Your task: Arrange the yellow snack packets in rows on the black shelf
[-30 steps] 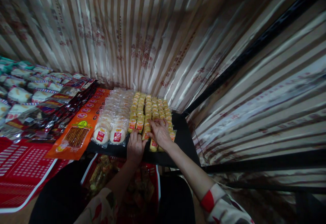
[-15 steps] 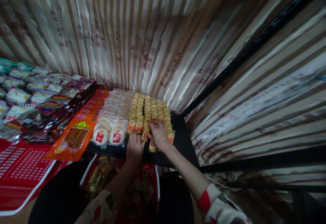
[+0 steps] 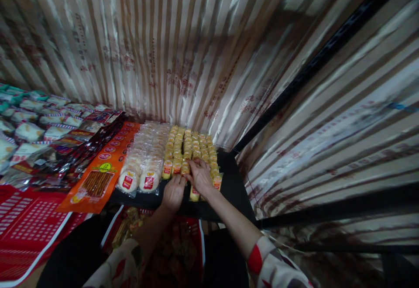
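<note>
Rows of small yellow snack packets [image 3: 203, 147] with red-and-white labels lie on a black shelf [image 3: 234, 183]. My right hand [image 3: 200, 180] reaches over their near end, its fingers and thumb closed round one packet [image 3: 185, 167] in a middle row. At that packet's lower end is my left hand [image 3: 174, 193], fingers bent together and pressed against it. Part of the packet is hidden by the fingers. Just left of the yellow rows are two rows of round white crackers [image 3: 149, 180] in clear wrappers.
An orange snack bag [image 3: 98, 179], dark red shiny packs [image 3: 88, 137] and white packs [image 3: 29, 132] lie to the left. Below the shelf, a red basket [image 3: 200, 240] contains gold packets; another red basket [image 3: 31, 222] is at left. Striped sheeting [image 3: 183, 48] hangs behind a black pole [image 3: 278, 104].
The view has shifted slightly, so the shelf appears a little lower. Both hands remain at the same packet, which now sits closer in line with its row.
</note>
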Tool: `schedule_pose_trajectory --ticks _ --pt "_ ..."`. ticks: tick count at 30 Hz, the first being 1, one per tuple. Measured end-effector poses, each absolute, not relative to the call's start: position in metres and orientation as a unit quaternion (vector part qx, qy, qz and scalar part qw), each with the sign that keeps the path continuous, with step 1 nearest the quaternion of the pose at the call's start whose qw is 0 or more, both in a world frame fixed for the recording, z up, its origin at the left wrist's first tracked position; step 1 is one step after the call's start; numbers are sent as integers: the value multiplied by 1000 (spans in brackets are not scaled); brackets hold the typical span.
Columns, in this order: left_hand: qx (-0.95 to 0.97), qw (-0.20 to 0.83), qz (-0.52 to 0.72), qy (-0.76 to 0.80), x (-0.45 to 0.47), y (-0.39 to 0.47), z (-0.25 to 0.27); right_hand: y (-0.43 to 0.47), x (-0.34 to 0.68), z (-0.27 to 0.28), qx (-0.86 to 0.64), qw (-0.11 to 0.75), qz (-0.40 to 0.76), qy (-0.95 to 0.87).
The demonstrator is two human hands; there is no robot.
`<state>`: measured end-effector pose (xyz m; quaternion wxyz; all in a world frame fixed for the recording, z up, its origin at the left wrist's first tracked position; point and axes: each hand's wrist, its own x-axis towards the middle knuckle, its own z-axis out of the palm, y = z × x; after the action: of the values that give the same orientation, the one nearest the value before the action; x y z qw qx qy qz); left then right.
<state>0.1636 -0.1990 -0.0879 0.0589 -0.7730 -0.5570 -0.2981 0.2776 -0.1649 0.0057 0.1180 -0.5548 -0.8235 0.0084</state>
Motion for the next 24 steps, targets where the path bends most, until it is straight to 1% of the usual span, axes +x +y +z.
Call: schedule_pose_trajectory --ticks 6,9,12,15,17,20,24 --pt "-800 60 -285 -525 164 -201 -96 -165 281 8 -541 107 38 -833" --pt "-801 42 -288 -523 165 -201 -96 -162 285 11 -532 123 56 -836" --pt "-795 37 -293 -530 165 -201 -93 -153 286 14 -543 190 79 -814" --pt "-790 38 -300 -534 164 -202 -90 -141 284 15 -586 267 158 -749" --pt "-789 35 -306 -531 163 -203 -87 -132 283 12 -602 289 206 -715" --pt "-795 36 -302 -525 161 -204 -83 -118 284 6 -614 291 226 -698" --pt "-793 49 -287 -536 161 -204 -80 -102 288 0 -635 253 231 -692"
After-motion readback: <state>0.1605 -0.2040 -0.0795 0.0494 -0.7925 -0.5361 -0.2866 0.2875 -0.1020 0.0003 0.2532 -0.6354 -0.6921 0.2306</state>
